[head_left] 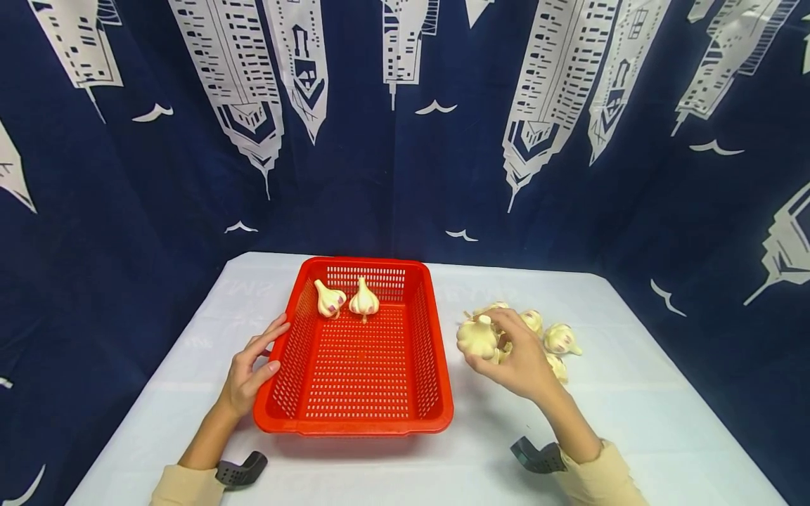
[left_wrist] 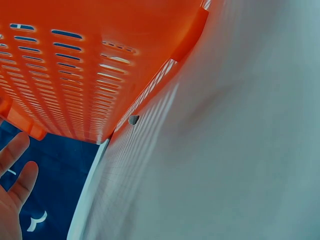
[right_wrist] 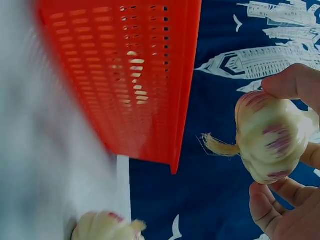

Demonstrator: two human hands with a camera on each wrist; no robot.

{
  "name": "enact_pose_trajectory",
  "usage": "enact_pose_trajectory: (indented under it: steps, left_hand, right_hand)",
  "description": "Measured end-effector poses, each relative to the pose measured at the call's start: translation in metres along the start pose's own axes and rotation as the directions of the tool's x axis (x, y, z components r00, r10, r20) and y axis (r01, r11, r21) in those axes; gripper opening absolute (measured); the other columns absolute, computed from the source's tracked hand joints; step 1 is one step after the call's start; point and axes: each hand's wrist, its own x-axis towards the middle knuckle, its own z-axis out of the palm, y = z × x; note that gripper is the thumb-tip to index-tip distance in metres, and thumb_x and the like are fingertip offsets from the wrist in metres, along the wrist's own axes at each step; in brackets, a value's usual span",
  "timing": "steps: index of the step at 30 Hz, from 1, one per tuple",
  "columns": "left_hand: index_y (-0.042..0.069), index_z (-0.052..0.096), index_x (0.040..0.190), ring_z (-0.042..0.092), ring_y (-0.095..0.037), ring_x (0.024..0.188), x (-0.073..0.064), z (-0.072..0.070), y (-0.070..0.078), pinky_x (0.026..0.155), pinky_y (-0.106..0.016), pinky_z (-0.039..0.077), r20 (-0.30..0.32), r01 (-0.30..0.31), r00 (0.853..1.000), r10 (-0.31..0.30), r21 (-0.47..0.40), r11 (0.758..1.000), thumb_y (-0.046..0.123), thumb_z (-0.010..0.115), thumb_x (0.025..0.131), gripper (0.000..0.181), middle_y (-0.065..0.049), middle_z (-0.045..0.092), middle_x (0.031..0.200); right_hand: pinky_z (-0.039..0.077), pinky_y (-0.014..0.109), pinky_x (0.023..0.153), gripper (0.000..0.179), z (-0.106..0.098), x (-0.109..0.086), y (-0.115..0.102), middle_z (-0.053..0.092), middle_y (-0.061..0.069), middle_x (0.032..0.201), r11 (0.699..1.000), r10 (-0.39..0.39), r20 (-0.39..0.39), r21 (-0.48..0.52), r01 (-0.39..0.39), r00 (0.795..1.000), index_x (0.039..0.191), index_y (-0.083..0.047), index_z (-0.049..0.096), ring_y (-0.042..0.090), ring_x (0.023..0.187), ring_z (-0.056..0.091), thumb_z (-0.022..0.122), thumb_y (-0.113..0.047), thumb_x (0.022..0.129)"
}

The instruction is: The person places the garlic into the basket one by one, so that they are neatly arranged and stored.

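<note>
My right hand point(head_left: 520, 357) grips a garlic bulb point(head_left: 477, 338) between thumb and fingers, to the right of the red basket. The right wrist view shows this garlic bulb point(right_wrist: 272, 137) up close, pale with purple patches and a tuft of dry roots. My left hand point(head_left: 245, 376) rests with spread fingers at the left rim of the red plastic basket point(head_left: 272, 423). Inside the basket, near its far left corner, lie two garlic bulbs, one tilted point(head_left: 330, 301) and one upright point(head_left: 363, 301).
A pile of several garlic bulbs point(head_left: 560, 339) lies on the white table point(head_left: 633, 393), behind and beside my right hand. A dark blue curtain point(head_left: 392, 190) with white building prints hangs behind the table. Each wrist bears a black strap mount point(head_left: 242, 471).
</note>
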Motion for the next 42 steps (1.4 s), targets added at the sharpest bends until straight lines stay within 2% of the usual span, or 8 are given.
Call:
enact_pose_trajectory:
  steps: [7, 14, 20, 25, 33, 42]
  left_hand:
    - [-0.006, 0.055, 0.135, 0.050, -0.011, 0.109, 0.002, 0.001, 0.001, 0.082, -0.023, 0.039, -0.002, -0.010, 1.000, 0.010, 0.001, 1.000, 0.004, 0.050, 0.080, 0.056, -0.023, 0.045, 0.147]
    - [-0.006, 0.055, 0.135, 0.050, -0.010, 0.109, 0.003, 0.001, 0.001, 0.082, -0.024, 0.039, 0.005, 0.016, 1.000, -0.017, 0.013, 1.000, 0.006, 0.050, 0.080, 0.056, -0.023, 0.045, 0.148]
    - [-0.006, 0.055, 0.135, 0.050, -0.010, 0.110, 0.002, 0.000, 0.001, 0.082, -0.024, 0.039, 0.005, 0.017, 1.000, -0.017, 0.020, 1.000, 0.006, 0.050, 0.080, 0.056, -0.023, 0.045, 0.148]
    - [-0.006, 0.055, 0.136, 0.050, -0.010, 0.110, 0.003, 0.000, 0.000, 0.082, -0.024, 0.039, 0.006, 0.012, 1.000, -0.012, 0.018, 1.000, 0.006, 0.050, 0.080, 0.056, -0.024, 0.045, 0.147]
    - [-0.006, 0.055, 0.135, 0.051, -0.010, 0.110, 0.000, -0.001, -0.001, 0.082, -0.024, 0.039, 0.007, 0.015, 1.000, -0.016, 0.030, 0.999, 0.006, 0.050, 0.080, 0.057, -0.023, 0.045, 0.147]
    - [-0.006, 0.055, 0.135, 0.051, -0.011, 0.110, 0.001, -0.001, -0.001, 0.082, -0.024, 0.040, 0.004, 0.000, 1.000, 0.000, 0.019, 1.000, 0.005, 0.051, 0.080, 0.056, -0.024, 0.045, 0.147]
  right_hand:
    - [0.049, 0.032, 0.064, 0.050, 0.010, 0.020, -0.016, 0.064, 0.008, 0.108, 0.991, 0.042, -0.001, 0.131, -0.041, 0.999, 0.113, -0.004, 0.070, 0.018, 0.076, 0.054, 0.086, -0.004, 0.065]
    - [0.050, 0.031, 0.063, 0.050, 0.017, 0.044, -0.032, 0.062, 0.006, 0.102, 0.987, 0.059, 0.019, 0.152, -0.061, 0.998, 0.108, -0.002, 0.067, 0.018, 0.076, 0.055, 0.090, -0.014, 0.065]
    - [0.051, 0.035, 0.069, 0.051, 0.024, 0.065, -0.042, 0.062, 0.007, 0.099, 0.980, 0.098, 0.064, 0.166, -0.108, 0.993, 0.106, -0.003, 0.064, 0.019, 0.080, 0.058, 0.091, -0.018, 0.066]
    - [0.051, 0.036, 0.071, 0.051, 0.034, 0.082, -0.048, 0.063, 0.007, 0.099, 0.975, 0.148, 0.100, 0.152, -0.162, 0.984, 0.106, -0.003, 0.064, 0.020, 0.082, 0.061, 0.091, -0.023, 0.067]
    - [0.052, 0.034, 0.064, 0.048, 0.045, 0.108, -0.058, 0.062, 0.007, 0.097, 0.960, 0.197, 0.197, 0.158, -0.230, 0.960, 0.104, -0.009, 0.063, 0.025, 0.080, 0.063, 0.089, -0.029, 0.070]
    - [0.053, 0.038, 0.077, 0.057, 0.068, 0.133, -0.065, 0.067, 0.009, 0.107, 0.952, 0.227, 0.278, 0.140, -0.273, 0.934, 0.119, -0.005, 0.064, 0.025, 0.098, 0.062, 0.086, -0.033, 0.074]
